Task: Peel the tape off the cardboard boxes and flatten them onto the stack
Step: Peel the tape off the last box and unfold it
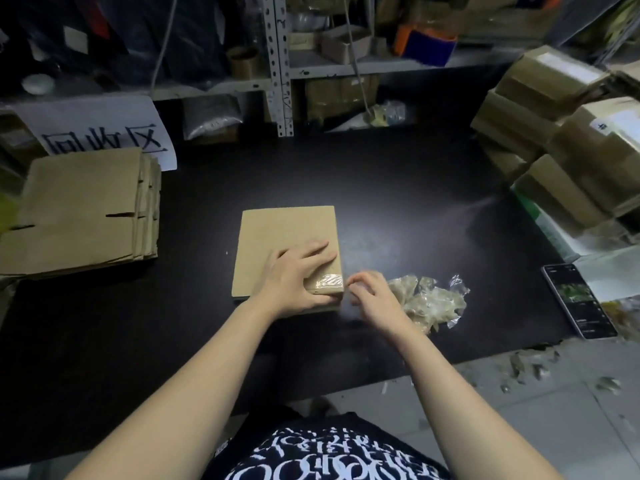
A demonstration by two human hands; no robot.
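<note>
Box [287,244] sits mid table [398,188], our left hand [294,278] pressing flat on it, right hand [370,292] curled at the tape [330,281] on its near-right corner (blurred, can't tell if pinched), so we lift an edge first, then peel low and slow.

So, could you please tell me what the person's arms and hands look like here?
The left arm and the right arm are bare, with no sleeves in view. Each grip is a bare hand, the left grip and the right grip alike: no gloves, rings, watch or bands visible. The shirt is black with white lettering.
</note>
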